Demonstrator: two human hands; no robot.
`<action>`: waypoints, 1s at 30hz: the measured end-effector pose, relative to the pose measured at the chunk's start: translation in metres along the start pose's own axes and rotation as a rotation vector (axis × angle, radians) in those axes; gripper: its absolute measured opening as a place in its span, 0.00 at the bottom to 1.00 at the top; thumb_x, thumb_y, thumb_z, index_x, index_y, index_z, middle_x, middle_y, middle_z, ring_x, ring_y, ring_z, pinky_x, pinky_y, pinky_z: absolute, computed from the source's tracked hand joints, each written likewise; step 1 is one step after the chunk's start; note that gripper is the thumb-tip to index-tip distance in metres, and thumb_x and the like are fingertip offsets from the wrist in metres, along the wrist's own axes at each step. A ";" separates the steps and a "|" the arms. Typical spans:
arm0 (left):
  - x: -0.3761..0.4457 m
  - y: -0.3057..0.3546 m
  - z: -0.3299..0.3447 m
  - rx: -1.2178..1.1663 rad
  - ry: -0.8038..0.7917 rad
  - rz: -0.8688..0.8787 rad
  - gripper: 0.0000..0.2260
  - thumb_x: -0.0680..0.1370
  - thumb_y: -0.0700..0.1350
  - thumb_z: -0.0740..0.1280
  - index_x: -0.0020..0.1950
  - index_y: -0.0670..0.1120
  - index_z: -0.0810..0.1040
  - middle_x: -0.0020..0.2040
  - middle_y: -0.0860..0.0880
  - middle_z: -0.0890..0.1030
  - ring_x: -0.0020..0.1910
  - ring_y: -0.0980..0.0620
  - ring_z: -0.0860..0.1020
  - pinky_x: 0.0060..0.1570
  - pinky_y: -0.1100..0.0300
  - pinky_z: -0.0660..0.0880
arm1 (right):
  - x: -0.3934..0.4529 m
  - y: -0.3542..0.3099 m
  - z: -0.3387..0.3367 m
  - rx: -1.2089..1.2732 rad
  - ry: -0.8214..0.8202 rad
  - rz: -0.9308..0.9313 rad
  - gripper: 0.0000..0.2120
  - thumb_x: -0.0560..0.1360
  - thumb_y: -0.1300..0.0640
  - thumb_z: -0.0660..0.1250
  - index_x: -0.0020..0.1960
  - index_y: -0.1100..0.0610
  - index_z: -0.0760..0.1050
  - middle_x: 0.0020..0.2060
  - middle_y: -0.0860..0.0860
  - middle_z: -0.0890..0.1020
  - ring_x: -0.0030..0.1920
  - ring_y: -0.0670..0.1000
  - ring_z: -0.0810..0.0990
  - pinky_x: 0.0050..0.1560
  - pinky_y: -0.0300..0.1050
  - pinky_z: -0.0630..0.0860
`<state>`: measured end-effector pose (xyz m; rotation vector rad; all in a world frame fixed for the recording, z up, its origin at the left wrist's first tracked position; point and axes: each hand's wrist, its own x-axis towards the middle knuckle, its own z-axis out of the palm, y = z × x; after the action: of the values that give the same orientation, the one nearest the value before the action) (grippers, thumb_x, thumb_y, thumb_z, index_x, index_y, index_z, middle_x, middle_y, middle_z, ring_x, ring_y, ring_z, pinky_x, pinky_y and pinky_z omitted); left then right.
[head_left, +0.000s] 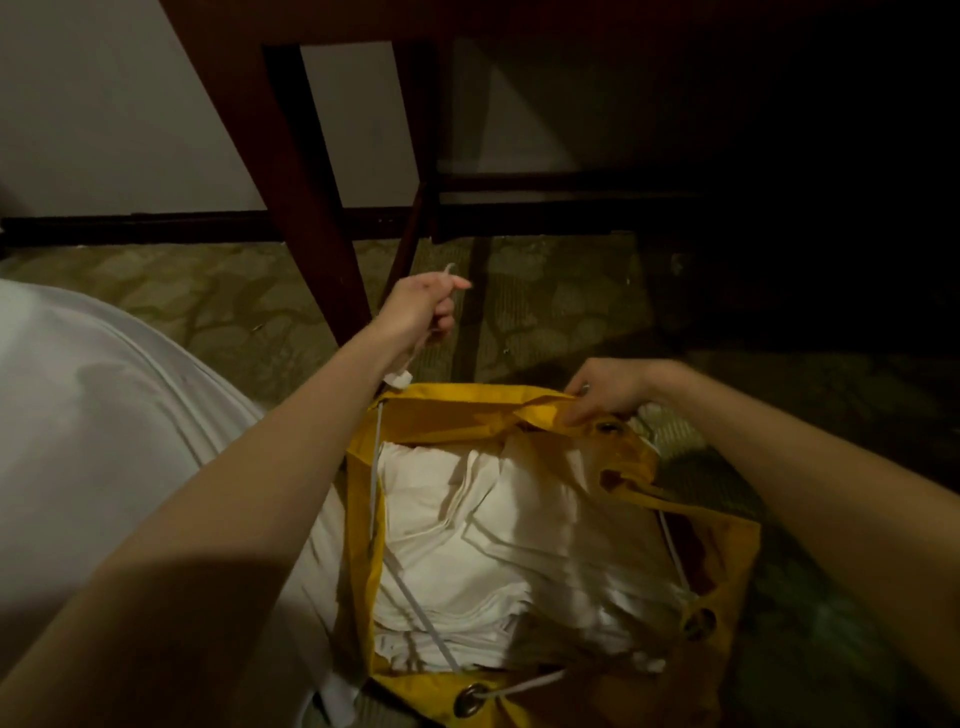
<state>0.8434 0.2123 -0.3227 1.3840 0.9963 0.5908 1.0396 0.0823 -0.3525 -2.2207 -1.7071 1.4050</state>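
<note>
The yellow bag (467, 411) sits open on the carpet (208, 306), full of white cloths (493, 551). The left hand (421, 309) is curled tight round the white cord (376, 467). The right hand (608, 389) pinches the bag's far rim.

Yellow bag (597, 415), white linens (467, 545), seemingly.
</note>
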 end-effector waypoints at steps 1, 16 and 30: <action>-0.002 0.003 0.009 0.056 -0.029 0.010 0.13 0.84 0.43 0.53 0.50 0.46 0.77 0.27 0.54 0.71 0.26 0.58 0.69 0.24 0.67 0.66 | -0.002 -0.001 0.001 0.022 -0.014 0.023 0.15 0.75 0.47 0.69 0.50 0.59 0.81 0.39 0.52 0.79 0.38 0.48 0.76 0.36 0.41 0.71; 0.001 -0.017 0.089 0.117 -0.055 0.107 0.14 0.84 0.42 0.53 0.50 0.49 0.78 0.49 0.43 0.81 0.52 0.45 0.80 0.51 0.54 0.77 | -0.001 -0.018 -0.025 0.780 0.426 -0.226 0.08 0.80 0.65 0.60 0.43 0.61 0.75 0.32 0.51 0.75 0.22 0.41 0.66 0.20 0.32 0.60; 0.000 -0.033 0.097 -0.072 -0.100 -0.176 0.13 0.84 0.44 0.54 0.54 0.44 0.78 0.36 0.48 0.75 0.40 0.53 0.76 0.51 0.55 0.75 | 0.012 -0.013 -0.027 0.819 0.499 -0.178 0.08 0.79 0.67 0.59 0.56 0.64 0.74 0.36 0.54 0.76 0.28 0.45 0.67 0.23 0.33 0.61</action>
<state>0.9188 0.1573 -0.3640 1.2357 0.9948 0.4184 1.0471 0.1096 -0.3373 -1.6938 -0.9000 1.0878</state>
